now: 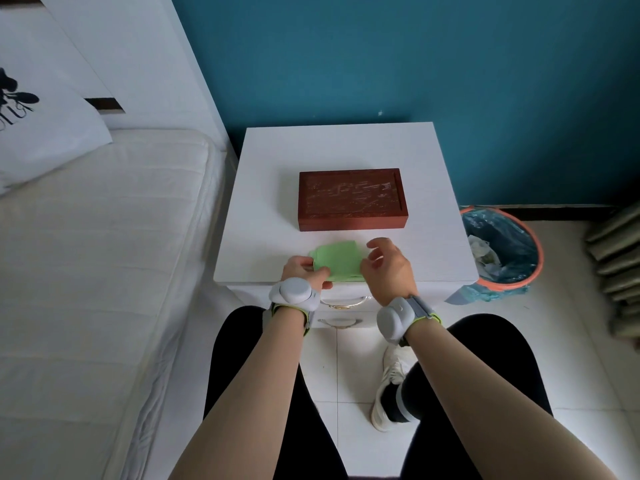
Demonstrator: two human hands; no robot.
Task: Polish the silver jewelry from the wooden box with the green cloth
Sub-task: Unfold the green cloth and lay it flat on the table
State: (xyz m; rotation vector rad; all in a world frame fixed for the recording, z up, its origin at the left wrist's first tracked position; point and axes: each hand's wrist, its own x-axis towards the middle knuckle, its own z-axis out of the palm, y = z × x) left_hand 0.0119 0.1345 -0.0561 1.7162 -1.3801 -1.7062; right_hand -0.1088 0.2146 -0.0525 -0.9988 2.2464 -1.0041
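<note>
A closed reddish-brown wooden box (351, 199) sits in the middle of the white nightstand (270, 202). In front of it, at the nightstand's near edge, lies a folded green cloth (337, 260). My left hand (304, 271) pinches the cloth's left edge between thumb and fingers. My right hand (388, 265) hovers at the cloth's right side with its fingers loosely curled; whether it touches the cloth I cannot tell. No jewelry is visible.
A bed (86, 271) with a pillow (41, 116) runs along the left. An orange-rimmed bin with a blue liner (502, 251) stands on the floor to the right of the nightstand. Drawer handles (341, 303) show below the nightstand's front edge. A teal wall (381, 64) stands behind.
</note>
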